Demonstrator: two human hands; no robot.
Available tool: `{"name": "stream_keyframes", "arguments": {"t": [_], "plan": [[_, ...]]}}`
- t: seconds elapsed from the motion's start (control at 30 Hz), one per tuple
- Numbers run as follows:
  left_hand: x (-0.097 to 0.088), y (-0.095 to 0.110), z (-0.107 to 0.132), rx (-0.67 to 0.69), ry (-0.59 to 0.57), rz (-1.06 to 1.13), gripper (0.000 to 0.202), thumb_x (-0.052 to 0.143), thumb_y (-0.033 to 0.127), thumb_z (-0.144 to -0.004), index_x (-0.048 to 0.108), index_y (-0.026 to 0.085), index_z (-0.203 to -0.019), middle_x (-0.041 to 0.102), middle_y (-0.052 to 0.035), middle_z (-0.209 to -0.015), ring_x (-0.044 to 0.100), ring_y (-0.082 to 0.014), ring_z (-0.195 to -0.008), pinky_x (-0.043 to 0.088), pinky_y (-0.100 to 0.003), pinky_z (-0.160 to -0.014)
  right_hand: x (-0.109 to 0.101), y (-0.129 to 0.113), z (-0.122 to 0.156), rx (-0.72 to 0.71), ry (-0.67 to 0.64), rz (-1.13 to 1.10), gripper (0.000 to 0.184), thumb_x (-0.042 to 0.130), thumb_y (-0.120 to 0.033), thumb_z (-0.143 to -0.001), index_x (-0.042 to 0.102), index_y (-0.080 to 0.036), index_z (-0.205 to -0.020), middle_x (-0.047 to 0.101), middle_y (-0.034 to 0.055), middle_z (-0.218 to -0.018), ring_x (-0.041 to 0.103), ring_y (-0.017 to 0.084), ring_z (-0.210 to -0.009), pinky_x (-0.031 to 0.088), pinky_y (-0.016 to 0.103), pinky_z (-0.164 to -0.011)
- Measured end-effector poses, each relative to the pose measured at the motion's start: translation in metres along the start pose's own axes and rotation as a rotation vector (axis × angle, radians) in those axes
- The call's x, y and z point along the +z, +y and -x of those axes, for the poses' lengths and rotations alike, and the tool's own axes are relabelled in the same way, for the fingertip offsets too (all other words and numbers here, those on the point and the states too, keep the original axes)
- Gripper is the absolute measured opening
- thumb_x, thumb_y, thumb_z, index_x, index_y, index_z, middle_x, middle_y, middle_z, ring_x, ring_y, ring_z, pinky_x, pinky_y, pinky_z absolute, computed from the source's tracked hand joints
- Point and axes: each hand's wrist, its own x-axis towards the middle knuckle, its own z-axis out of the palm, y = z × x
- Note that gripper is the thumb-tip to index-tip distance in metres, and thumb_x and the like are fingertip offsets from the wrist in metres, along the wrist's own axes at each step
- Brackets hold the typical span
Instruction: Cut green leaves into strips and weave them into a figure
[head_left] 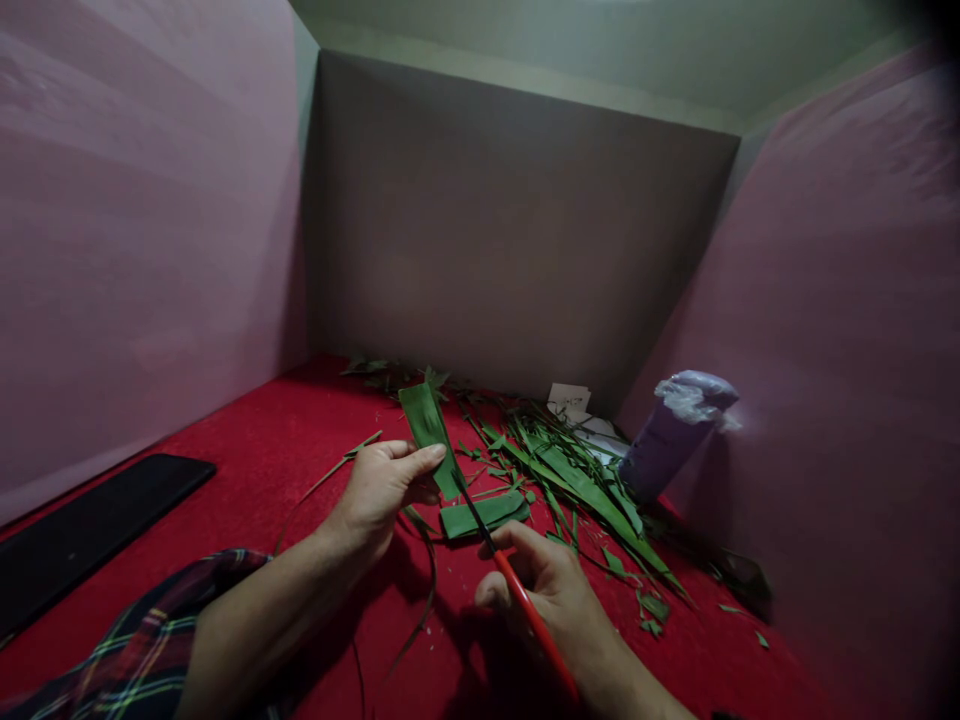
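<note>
My left hand [386,485] pinches a broad green leaf strip [426,418] between thumb and fingers, holding it raised above the red cloth. In my right hand [551,585] is a pair of scissors [534,620] with red handles and dark blades. The blades reach up to the right edge of the held strip, near its lower end; whether they are closed on the leaf I cannot tell. Just below the strip, a second cut leaf piece [484,514] lies on the red cloth [255,430]. Part of the strip is hidden behind my left fingers.
A pile of long leaves and scraps [577,470] spreads to the right. Behind it are white papers [570,398] and a purple container [671,435] with clear plastic on top. At far left lies a flat black object [97,525]. Pink walls [150,220] flank both sides.
</note>
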Motion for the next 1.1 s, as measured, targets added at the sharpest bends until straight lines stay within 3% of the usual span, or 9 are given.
{"name": "stream_keyframes", "arguments": {"t": [0.23, 0.4, 0.53, 0.87, 1.1], "plan": [[0.0004, -0.0004, 0.0009, 0.001, -0.002, 0.004, 0.021, 0.074, 0.027, -0.056, 0.062, 0.010, -0.056, 0.061, -0.0021, -0.049, 0.054, -0.0100, -0.042, 0.045, -0.020, -0.045, 0.0010, -0.0011, -0.0015, 0.027, -0.021, -0.050, 0.026, 0.065, -0.036, -0.065, 0.047, -0.020, -0.074, 0.058, -0.0045, -0.053, 0.042, 0.008, -0.041, 0.028, 0.019, -0.041], [-0.0002, 0.0006, 0.0004, 0.008, -0.011, 0.001, 0.021, 0.074, 0.028, -0.056, 0.063, 0.010, -0.058, 0.061, -0.0018, -0.049, 0.055, -0.0106, -0.043, 0.045, -0.021, -0.045, -0.0022, -0.0036, 0.0017, -0.066, 0.003, 0.153, 0.033, 0.065, -0.044, -0.067, 0.051, -0.017, -0.079, 0.042, -0.0078, -0.049, 0.031, 0.007, -0.045, 0.024, 0.019, -0.042], [-0.0004, -0.0002, -0.0001, 0.020, -0.045, -0.008, 0.020, 0.072, 0.028, -0.059, 0.063, 0.010, -0.059, 0.063, -0.0031, -0.052, 0.056, -0.0114, -0.045, 0.047, -0.022, -0.047, -0.0047, -0.0006, 0.0043, -0.134, -0.025, 0.180, 0.043, 0.058, -0.056, -0.071, 0.050, -0.017, -0.086, 0.034, -0.0085, -0.052, 0.026, 0.007, -0.047, 0.021, 0.019, -0.042], [-0.0017, -0.0011, 0.0015, 0.007, -0.066, -0.006, 0.019, 0.071, 0.026, -0.061, 0.063, 0.010, -0.058, 0.062, -0.0020, -0.051, 0.054, -0.0095, -0.043, 0.046, -0.020, -0.046, -0.0018, -0.0010, 0.0010, -0.129, -0.033, 0.049, 0.048, 0.060, -0.062, -0.066, 0.048, -0.017, -0.078, 0.035, -0.0089, -0.050, 0.024, 0.006, -0.046, 0.020, 0.019, -0.042], [0.0000, -0.0002, 0.0009, 0.000, -0.067, 0.018, 0.018, 0.072, 0.024, -0.061, 0.061, 0.010, -0.056, 0.060, 0.0000, -0.048, 0.053, -0.0084, -0.042, 0.044, -0.019, -0.043, 0.0012, 0.0022, -0.0020, -0.069, -0.017, -0.118, 0.042, 0.069, -0.052, -0.061, 0.046, -0.018, -0.073, 0.046, -0.0071, -0.050, 0.034, 0.006, -0.044, 0.026, 0.018, -0.043]]}}
